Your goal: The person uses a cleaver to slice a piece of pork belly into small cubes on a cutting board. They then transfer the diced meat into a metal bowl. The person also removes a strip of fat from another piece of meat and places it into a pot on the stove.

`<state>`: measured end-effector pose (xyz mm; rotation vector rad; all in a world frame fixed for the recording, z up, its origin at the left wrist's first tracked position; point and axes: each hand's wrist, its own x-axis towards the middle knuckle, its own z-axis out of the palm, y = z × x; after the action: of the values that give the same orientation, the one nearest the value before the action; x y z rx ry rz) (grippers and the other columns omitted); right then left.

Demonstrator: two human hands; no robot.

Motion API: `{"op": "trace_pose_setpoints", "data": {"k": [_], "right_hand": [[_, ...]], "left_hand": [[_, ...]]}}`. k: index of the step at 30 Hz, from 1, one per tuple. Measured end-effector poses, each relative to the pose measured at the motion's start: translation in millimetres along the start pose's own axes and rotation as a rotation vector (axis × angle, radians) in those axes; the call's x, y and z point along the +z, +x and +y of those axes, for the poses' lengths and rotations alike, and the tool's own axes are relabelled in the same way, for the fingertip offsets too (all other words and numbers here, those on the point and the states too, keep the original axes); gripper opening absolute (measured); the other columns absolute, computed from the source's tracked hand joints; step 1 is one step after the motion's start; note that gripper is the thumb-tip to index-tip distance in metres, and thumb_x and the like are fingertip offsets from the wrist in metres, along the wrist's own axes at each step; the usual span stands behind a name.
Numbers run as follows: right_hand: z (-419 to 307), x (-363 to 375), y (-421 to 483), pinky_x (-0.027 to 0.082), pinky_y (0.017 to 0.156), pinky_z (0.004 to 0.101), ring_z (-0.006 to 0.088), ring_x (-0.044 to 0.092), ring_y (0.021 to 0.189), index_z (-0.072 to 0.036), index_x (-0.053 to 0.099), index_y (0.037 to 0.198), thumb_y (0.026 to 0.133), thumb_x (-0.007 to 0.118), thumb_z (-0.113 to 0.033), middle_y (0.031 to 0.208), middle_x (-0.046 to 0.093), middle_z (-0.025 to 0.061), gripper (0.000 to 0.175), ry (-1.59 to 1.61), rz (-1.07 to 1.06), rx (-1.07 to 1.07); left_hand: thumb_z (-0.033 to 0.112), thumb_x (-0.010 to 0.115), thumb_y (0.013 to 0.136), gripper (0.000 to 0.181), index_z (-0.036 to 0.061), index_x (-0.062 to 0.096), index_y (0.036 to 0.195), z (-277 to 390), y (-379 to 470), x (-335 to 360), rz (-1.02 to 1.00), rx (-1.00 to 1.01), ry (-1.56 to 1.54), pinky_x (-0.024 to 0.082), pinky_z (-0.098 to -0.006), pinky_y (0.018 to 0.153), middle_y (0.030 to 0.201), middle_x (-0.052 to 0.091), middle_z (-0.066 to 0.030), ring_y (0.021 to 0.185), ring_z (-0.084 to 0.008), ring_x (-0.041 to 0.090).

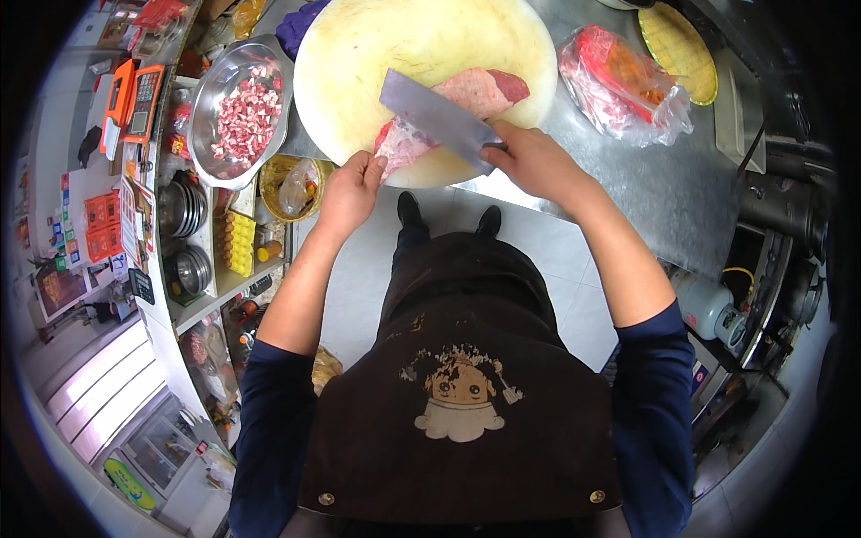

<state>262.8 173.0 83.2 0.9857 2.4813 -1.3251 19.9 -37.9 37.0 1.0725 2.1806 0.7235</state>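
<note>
My right hand [531, 158] grips the handle of a broad cleaver [440, 118], whose blade lies slantwise across a slab of raw meat [477, 93]. Between thumb and fingers, my left hand [353, 188] pinches the near left end of that meat. Under the meat is a thick round chopping board [377, 40], pale and scored, on a steel worktop. Diced raw meat [249, 114] fills part of a steel basin [205, 134] left of the board. The blade hides the middle of the slab, so a cut there cannot be made out.
Right of the board, a clear plastic bag [622, 84] with red contents rests on the steel worktop [672, 181], near a woven tray [679, 54]. A lined basket [274, 191] stands below the basin. Shelves with steel bowls and a yellow egg tray [239, 243] are at left, a gas cylinder [706, 306] at right.
</note>
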Motion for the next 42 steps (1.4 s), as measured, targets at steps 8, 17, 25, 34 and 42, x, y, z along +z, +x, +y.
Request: {"op": "trace_pose_setpoints", "data": {"k": [8,17,25,34,42], "right_hand": [[-3,4,6,0.054,0.091,0.0495,0.0424,0.071,0.106,-0.002,0.064,0.119,0.106,0.064,-0.029,0.111,0.075,0.0234,0.031,-0.113,-0.063,-0.023],[6,16,35,0.054,0.093,0.0464,0.0407,0.071,0.107,0.000,0.063,0.129,0.106,0.065,-0.030,0.115,0.074,0.0239,0.038,-0.058,-0.088,-0.008],[1,11,2,0.051,0.079,0.0363,0.0235,0.058,0.076,0.001,0.066,0.122,0.105,0.068,-0.028,0.090,0.068,0.0154,0.034,0.284,0.071,0.085],[-2,7,-7,0.054,0.088,0.0499,0.0445,0.070,0.102,-0.003,0.065,0.123,0.107,0.062,-0.029,0.106,0.075,0.0237,0.031,-0.081,-0.009,0.012],[3,6,9,0.054,0.094,0.0479,0.0415,0.070,0.108,-0.001,0.064,0.127,0.107,0.063,-0.026,0.113,0.075,0.0238,0.032,-0.038,-0.061,-0.063]], "left_hand": [[0.033,0.062,0.111,0.036,0.0013,0.063,0.094,2,-3,3,0.003,0.071,0.079,0.050,-0.0417,0.066,0.074,0.062,-0.0157,0.066,-0.0278,0.059],[0.026,0.062,0.110,0.027,0.0033,0.066,0.096,-9,-30,-1,0.006,0.129,0.045,0.050,-0.0480,0.066,0.078,0.065,-0.0210,0.073,-0.0415,0.064],[0.017,0.070,0.094,0.016,0.0013,0.070,0.099,-5,-16,-11,0.419,0.299,0.379,0.051,-0.0533,0.087,0.095,0.073,-0.0225,0.096,-0.0452,0.067],[0.030,0.074,0.095,0.031,0.0004,0.066,0.099,31,13,36,0.342,0.203,0.449,0.050,-0.0544,0.081,0.089,0.073,-0.0235,0.090,-0.0466,0.067],[0.026,0.062,0.105,0.025,0.0020,0.055,0.105,18,20,40,0.241,-0.010,0.154,0.050,-0.0572,0.079,0.081,0.072,-0.0254,0.082,-0.0487,0.071]]}}
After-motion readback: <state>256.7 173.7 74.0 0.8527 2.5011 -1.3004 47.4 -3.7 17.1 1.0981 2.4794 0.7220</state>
